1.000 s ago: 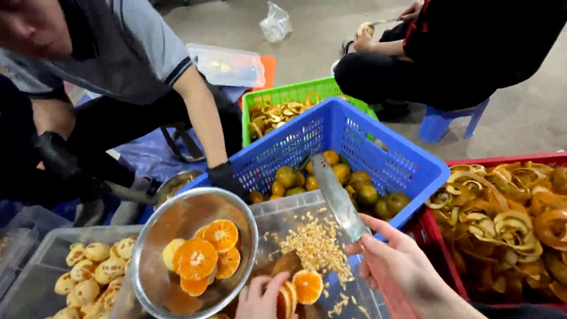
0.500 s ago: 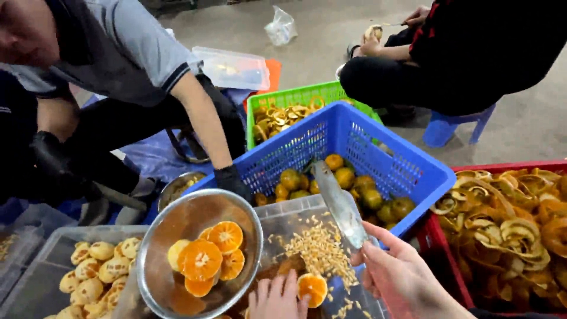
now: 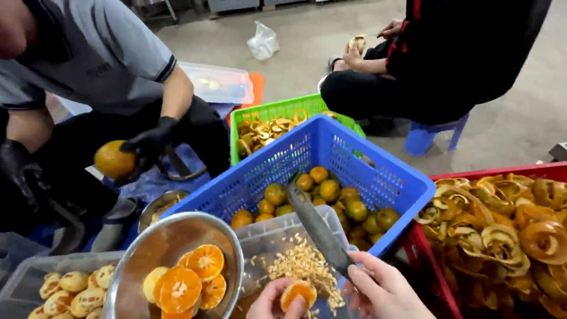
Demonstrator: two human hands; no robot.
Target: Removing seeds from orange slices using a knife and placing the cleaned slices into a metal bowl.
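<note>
Left hand (image 3: 273,302), fingers clamped on a halved orange citrus fruit (image 3: 297,293); right hand (image 3: 387,290) grips a long steel-bladed knife (image 3: 319,230) (above a clear plastic tub of pale seeds (image 3: 298,266)).

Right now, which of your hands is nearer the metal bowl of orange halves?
Left. The left hand, holding an orange half, sits just beside the metal bowl. The right hand, gripping the knife, is farther out on the other side.
</note>
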